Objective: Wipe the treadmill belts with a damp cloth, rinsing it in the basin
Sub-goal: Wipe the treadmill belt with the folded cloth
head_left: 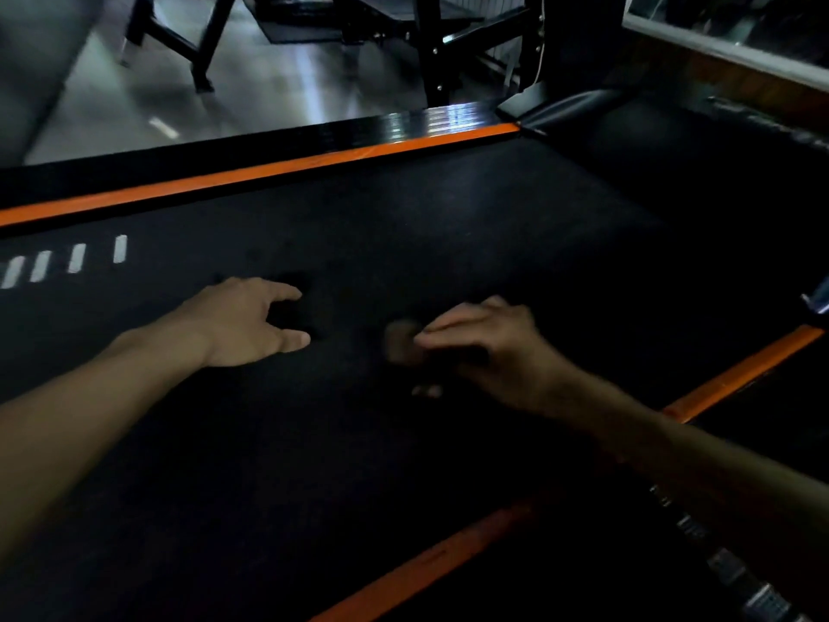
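Note:
The black treadmill belt point(448, 226) fills the view, dim and edged by orange strips. My left hand point(251, 323) lies on the belt left of centre. Its thumb and fingers curl round a very dark patch that looks like a black cloth point(294, 309); the cloth's outline is hard to make out against the belt. My right hand point(489, 347) hovers low over the belt about a hand's width to the right. It is blurred, with the fingers stretched leftward and the thumb tip apart below them. I see nothing clearly held in it.
An orange side strip point(287, 166) and a glossy black rail run along the far edge. A second orange strip point(740, 374) runs along the near right edge. White dashes point(76, 258) mark the belt at the left. Black gym equipment frames point(430, 47) stand on the grey floor beyond.

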Motion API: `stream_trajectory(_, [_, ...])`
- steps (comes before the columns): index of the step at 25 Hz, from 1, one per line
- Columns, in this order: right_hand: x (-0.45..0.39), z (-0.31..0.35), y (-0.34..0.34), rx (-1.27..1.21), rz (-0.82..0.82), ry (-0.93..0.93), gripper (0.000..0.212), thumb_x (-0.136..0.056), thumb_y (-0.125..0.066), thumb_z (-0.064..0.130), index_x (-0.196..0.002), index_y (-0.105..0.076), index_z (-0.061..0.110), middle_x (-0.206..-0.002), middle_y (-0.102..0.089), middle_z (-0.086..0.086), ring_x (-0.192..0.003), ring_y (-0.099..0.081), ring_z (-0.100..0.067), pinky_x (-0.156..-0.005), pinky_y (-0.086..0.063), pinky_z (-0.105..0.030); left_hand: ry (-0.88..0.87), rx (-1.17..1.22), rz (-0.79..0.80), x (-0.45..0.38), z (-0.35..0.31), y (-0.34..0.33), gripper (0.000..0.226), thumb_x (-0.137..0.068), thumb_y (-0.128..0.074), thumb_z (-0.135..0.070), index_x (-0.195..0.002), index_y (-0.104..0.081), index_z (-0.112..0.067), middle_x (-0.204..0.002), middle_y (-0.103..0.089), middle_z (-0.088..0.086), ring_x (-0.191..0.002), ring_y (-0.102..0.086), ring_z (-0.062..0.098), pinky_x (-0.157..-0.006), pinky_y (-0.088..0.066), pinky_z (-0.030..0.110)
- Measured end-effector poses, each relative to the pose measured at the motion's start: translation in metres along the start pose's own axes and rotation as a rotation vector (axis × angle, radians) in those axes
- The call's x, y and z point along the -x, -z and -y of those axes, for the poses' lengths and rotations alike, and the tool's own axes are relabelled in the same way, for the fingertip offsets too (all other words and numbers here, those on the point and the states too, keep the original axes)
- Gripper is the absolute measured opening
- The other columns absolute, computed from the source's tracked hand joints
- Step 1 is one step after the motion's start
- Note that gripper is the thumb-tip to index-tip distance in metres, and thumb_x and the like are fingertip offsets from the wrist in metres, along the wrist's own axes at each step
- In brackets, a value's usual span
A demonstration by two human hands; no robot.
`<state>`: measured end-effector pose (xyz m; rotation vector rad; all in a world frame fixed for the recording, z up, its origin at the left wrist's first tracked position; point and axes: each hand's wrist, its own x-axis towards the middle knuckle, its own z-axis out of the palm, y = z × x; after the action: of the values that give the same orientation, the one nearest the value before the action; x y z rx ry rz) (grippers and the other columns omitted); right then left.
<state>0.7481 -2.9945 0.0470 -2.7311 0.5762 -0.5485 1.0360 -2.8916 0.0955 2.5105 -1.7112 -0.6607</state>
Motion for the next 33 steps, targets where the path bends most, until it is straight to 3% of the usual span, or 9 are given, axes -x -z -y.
stream_trajectory(4, [0.028,-0.097,0.062,0.233,-0.165,-0.829,0.046,-0.087,-0.056,0.043,-0.132,-0.058,0.04,-0.139,-0.055,0.006,-0.124,-0.05,-0.032,-0.101,-0.036,-0.044,-0.012,-0.061,0.066,0.017,-0.005,-0.005,0.072,-0.087,-0.063,-0.054,-0.149,-0.03,-0.037,-0.143,-0.047,0.001,-0.13,-0.045,0.024,-0.102,-0.04,0.036])
stream_trajectory(6, [0.035,-0.089,0.062,0.211,-0.13,-0.956,0.043,-0.094,-0.056,0.028,-0.136,-0.055,0.036,-0.145,-0.048,0.004,-0.123,-0.046,-0.038,-0.103,-0.035,-0.048,-0.025,-0.075,0.08,0.019,-0.009,-0.008,0.072,-0.087,-0.063,-0.051,-0.15,-0.029,-0.036,-0.154,-0.035,0.002,-0.135,-0.041,0.025,-0.107,-0.037,0.037])
stream_trajectory(10, [0.036,0.023,-0.006,0.062,-0.045,-0.346,0.046,-0.082,-0.044,0.029,-0.122,-0.067,0.035,-0.126,-0.064,0.004,-0.094,-0.065,-0.033,-0.082,-0.052,-0.038,-0.001,-0.09,0.08,0.018,-0.011,-0.005,0.073,-0.085,-0.066,-0.051,-0.148,-0.032,-0.036,-0.149,-0.041,0.006,-0.13,-0.045,0.027,-0.103,-0.04,0.037])
stream_trajectory(13, [0.048,0.083,-0.017,-0.113,0.194,-0.081,0.052,-0.077,-0.051,0.026,-0.123,-0.062,0.047,-0.133,-0.056,0.02,-0.104,-0.057,-0.016,-0.089,-0.045,-0.033,-0.012,-0.091,0.057,0.024,-0.007,-0.007,0.071,-0.085,-0.063,-0.056,-0.147,-0.032,-0.04,-0.151,-0.04,0.002,-0.129,-0.046,0.026,-0.103,-0.04,0.038])
stream_trajectory(16, [0.05,0.037,0.015,-0.122,0.105,-0.169,0.054,-0.071,-0.057,0.021,-0.115,-0.065,0.049,-0.125,-0.064,0.02,-0.107,-0.063,-0.012,-0.093,-0.051,-0.039,-0.034,-0.072,0.057,0.028,-0.002,-0.011,0.068,-0.089,-0.058,-0.055,-0.149,-0.03,-0.04,-0.159,-0.025,-0.003,-0.137,-0.038,0.025,-0.11,-0.031,0.039])
stream_trajectory(21, [0.089,-0.067,0.085,0.132,-0.102,-0.872,0.044,-0.082,-0.071,0.023,-0.122,-0.065,0.04,-0.127,-0.064,-0.003,-0.113,-0.061,-0.031,-0.097,-0.047,-0.046,-0.059,-0.029,0.032,0.035,0.006,-0.022,0.064,-0.091,-0.057,-0.051,-0.148,-0.03,-0.042,-0.161,-0.015,-0.009,-0.144,-0.028,0.024,-0.115,-0.024,0.04])
stream_trajectory(24, [0.08,-0.009,0.048,0.17,-0.108,-0.653,0.046,-0.078,-0.077,0.023,-0.123,-0.068,0.03,-0.116,-0.065,-0.004,-0.097,-0.066,-0.036,-0.083,-0.053,-0.041,-0.05,-0.08,0.056,0.032,0.004,-0.015,0.065,-0.09,-0.057,-0.054,-0.148,-0.03,-0.043,-0.161,-0.018,-0.008,-0.14,-0.033,0.025,-0.112,-0.029,0.041])
stream_trajectory(28, [0.07,0.096,-0.005,-0.015,0.112,-0.173,0.049,-0.08,-0.064,0.015,-0.125,-0.065,0.034,-0.124,-0.061,0.011,-0.098,-0.051,-0.01,-0.086,-0.044,-0.028,-0.042,-0.174,0.123,0.034,0.004,-0.006,0.067,-0.089,-0.053,-0.06,-0.148,-0.024,-0.047,-0.161,-0.02,-0.007,-0.138,-0.036,0.024,-0.112,-0.032,0.044])
stream_trajectory(33, [0.051,0.061,0.009,-0.018,0.018,-0.018,0.042,-0.072,-0.06,0.01,-0.111,-0.074,0.018,-0.111,-0.072,-0.002,-0.096,-0.061,-0.008,-0.088,-0.04,-0.02,0.022,-0.463,0.053,0.062,0.011,-0.004,0.072,-0.09,-0.04,-0.069,-0.152,-0.015,-0.041,-0.157,-0.027,-0.006,-0.138,-0.037,0.025,-0.1,-0.043,0.044])
